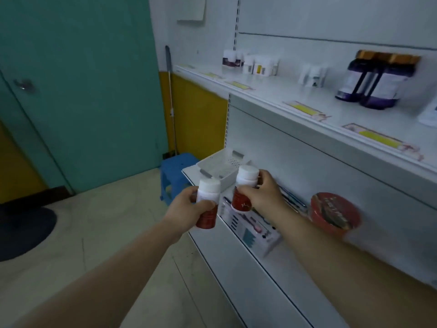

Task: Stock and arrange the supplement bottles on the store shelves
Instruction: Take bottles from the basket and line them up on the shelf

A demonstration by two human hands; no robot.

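Observation:
My left hand (189, 209) grips a red-and-white supplement bottle (208, 202) with a white cap, upright, just off the left end of the lower shelf (279, 259). My right hand (262, 192) grips a second, matching bottle (244, 188) above that shelf, in front of a white basket (220, 165). On the upper shelf (272, 91) stand small white bottles (253, 63) at the back left and two large dark purple bottles (376, 79) to the right.
A round red tin (334, 213) and flat printed boxes (250, 226) lie on the lower shelf. Yellow price tags (378, 138) line the upper shelf's edge. A blue stool (175, 171) stands on the floor by the teal door (82, 91), with a mop handle (171, 98) leaning on the wall.

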